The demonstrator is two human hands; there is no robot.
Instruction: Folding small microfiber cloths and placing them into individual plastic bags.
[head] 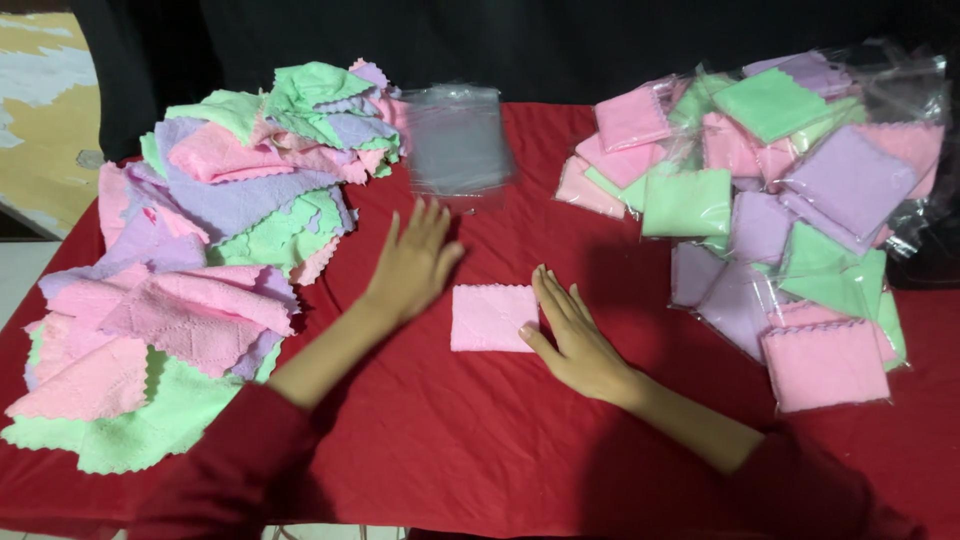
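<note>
Folded pink microfibre cloth, small flat rectangle with zigzag edge (492,318), lies mid-bench on the red cloth-covered bench (480,440), between both hands. Right hand (575,340) rests flat, fingers extended, thumb side touching the cloth's right edge; nothing grasped. Left hand (415,262) is flat and spread on the bench just up-left of the cloth, apart from it, also holding nothing. Stack of clear plastic sleeves (458,140) sits at the far edge, just beyond the left hand. Left side: loose heap of unfolded pink, lilac and green cloths (200,260). Right side: pile of folded cloths already sealed in clear bags (780,210). My read: the fold looks finished and pressed flat, so the step in hand is the gap between folding and bagging. Next move likely calls for one hand to peel a single sleeve off the stack and open its mouth, the other to pinch the folded cloth by an edge without letting it unfold. The sleeves look thin and clingy, so separating just one is the fiddly part.
</note>
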